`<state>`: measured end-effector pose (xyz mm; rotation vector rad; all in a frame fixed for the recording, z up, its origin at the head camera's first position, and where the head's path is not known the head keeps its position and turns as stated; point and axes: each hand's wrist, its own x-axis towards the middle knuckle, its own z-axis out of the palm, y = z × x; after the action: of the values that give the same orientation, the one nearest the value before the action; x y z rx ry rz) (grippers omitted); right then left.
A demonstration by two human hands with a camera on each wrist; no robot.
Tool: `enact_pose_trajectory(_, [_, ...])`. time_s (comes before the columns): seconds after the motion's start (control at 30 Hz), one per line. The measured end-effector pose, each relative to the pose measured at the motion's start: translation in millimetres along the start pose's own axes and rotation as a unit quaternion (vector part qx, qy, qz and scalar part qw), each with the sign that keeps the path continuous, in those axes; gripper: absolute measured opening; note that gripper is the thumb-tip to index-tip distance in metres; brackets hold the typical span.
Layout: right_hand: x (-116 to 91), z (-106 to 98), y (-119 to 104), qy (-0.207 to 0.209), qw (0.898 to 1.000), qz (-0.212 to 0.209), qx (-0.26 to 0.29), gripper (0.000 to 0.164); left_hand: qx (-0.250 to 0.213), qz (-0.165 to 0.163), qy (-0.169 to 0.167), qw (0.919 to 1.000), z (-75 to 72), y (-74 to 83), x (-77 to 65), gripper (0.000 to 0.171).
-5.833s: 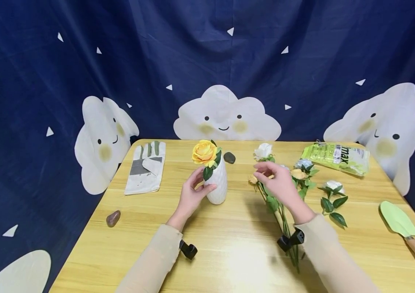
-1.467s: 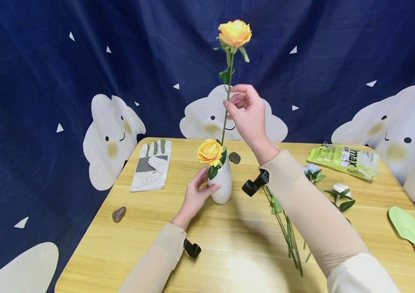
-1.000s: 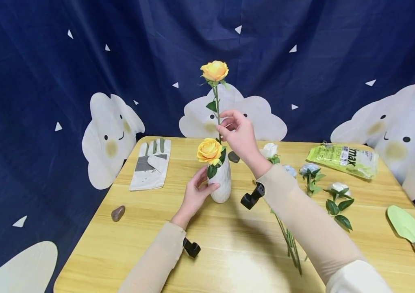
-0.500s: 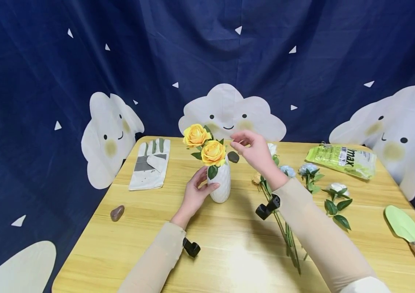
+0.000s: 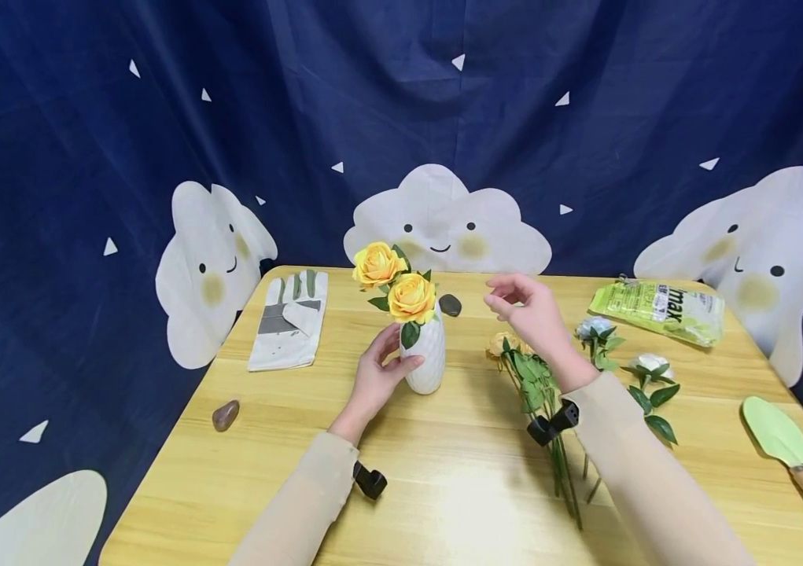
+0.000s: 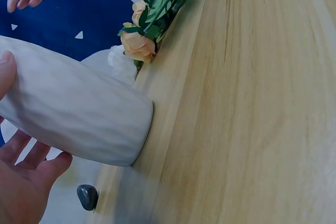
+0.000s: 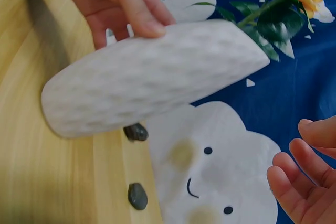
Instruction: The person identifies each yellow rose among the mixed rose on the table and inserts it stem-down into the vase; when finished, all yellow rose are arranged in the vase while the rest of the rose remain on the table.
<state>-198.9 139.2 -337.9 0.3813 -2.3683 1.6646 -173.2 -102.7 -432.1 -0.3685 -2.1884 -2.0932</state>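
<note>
In the head view a white textured vase (image 5: pixel 427 363) stands upright on the table, gripped at its side by my left hand (image 5: pixel 377 373), thumb and fingers around it. Two yellow roses lean out of its mouth: a front rose (image 5: pixel 411 297) and a back rose (image 5: pixel 377 264). My right hand (image 5: pixel 530 313) hovers to the right of the vase, fingers loosely bent and holding nothing. Beneath its wrist lies a bunch of artificial flowers with a peach rose (image 5: pixel 503 344) and green leaves (image 5: pixel 532 380); the forearm covers part of it. The right wrist view shows the vase (image 7: pixel 152 77) from the side.
Right of the bunch lie a blue flower (image 5: pixel 594 328) and a white flower (image 5: pixel 651 364). A green bag (image 5: pixel 658 310) is at the back right, a green trowel (image 5: pixel 778 429) at the right edge. A work glove (image 5: pixel 292 322), brown stone (image 5: pixel 226 415) and dark stone (image 5: pixel 451 305) also lie on the table.
My right hand took a yellow rose, lowered its stem into the vase and let go. It has since drawn back right over the bunch. My left hand keeps its grip on the vase.
</note>
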Motion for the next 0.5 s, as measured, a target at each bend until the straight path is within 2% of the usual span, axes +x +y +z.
enact_pose_trajectory(0.13, [-14.1,-11.4,-7.2,-0.003,1.000,0.010,-0.007,0.021,-0.008,0.007,-0.004,0.9999,1.1,-0.1,0.8,0.061])
enact_pose_trajectory(0.3, [-24.5,-25.4,23.6,-0.002,1.000,0.023,-0.008,0.023,-0.017,0.017,-0.013,0.9996,1.7,-0.5,2.1,0.065])
enact_pose_trajectory(0.5, [-44.2,-37.8,59.5,0.022,0.999,0.039,-0.026,0.023,-0.022,0.021,-0.018,0.9994,2.1,-4.3,2.4,0.070])
